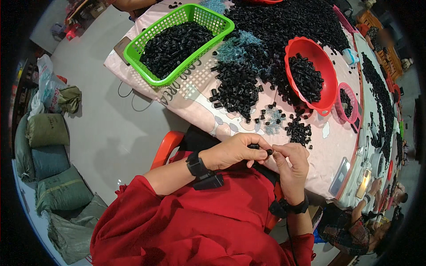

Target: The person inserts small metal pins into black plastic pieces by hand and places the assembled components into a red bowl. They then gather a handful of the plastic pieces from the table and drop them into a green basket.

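Note:
Over the near edge of the table, my left hand pinches a small black plastic piece between thumb and index finger. Another bit of black shows within its curled fingers. My right hand meets it from the right, thumb and index finger pressed together right beside the piece; whatever they hold is too small to make out. Just beyond the hands lie a small group of black pieces and a little patch of clear bluish bits. A larger heap of black pieces rises behind them.
A green basket of black pieces stands at the table's left edge. Toward the right are a red bowl, a pink basket and a phone. Stuffed sacks line the floor at left. Other people sit along the right side.

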Demonstrator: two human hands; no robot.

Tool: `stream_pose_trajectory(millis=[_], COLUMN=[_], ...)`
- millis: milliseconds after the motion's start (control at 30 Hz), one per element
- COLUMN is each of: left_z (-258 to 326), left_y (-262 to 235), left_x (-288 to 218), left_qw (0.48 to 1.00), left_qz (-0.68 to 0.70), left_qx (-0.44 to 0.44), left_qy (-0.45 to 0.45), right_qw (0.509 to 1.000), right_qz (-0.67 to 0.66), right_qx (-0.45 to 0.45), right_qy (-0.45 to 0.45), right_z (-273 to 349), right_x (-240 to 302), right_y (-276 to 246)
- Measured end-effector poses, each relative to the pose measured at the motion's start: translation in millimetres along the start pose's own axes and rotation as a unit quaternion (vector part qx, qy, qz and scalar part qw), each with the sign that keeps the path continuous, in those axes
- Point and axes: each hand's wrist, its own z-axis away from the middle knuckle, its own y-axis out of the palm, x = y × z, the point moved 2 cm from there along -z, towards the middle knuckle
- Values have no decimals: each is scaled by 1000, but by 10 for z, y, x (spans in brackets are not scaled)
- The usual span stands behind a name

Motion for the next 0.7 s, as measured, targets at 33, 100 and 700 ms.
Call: stream_pose_trajectory(millis=[33, 100, 700], left_z=[-3, -3, 34], left_y=[4, 5, 45], left_x=[4, 9, -54], left_qw=[1000, 1000, 1000], left_qz=[0, 4, -5], left_qx=[0, -5, 3], left_qy=[-1, 3, -23], right_qw=[1000, 1000, 989], right_qz=[-1, -1, -103], right_qx=[10, 21, 84], right_qy=[-6, -12, 70], right_z=[-10, -4, -152], right_x=[17, 34, 4], right_y=[-5, 10, -90])
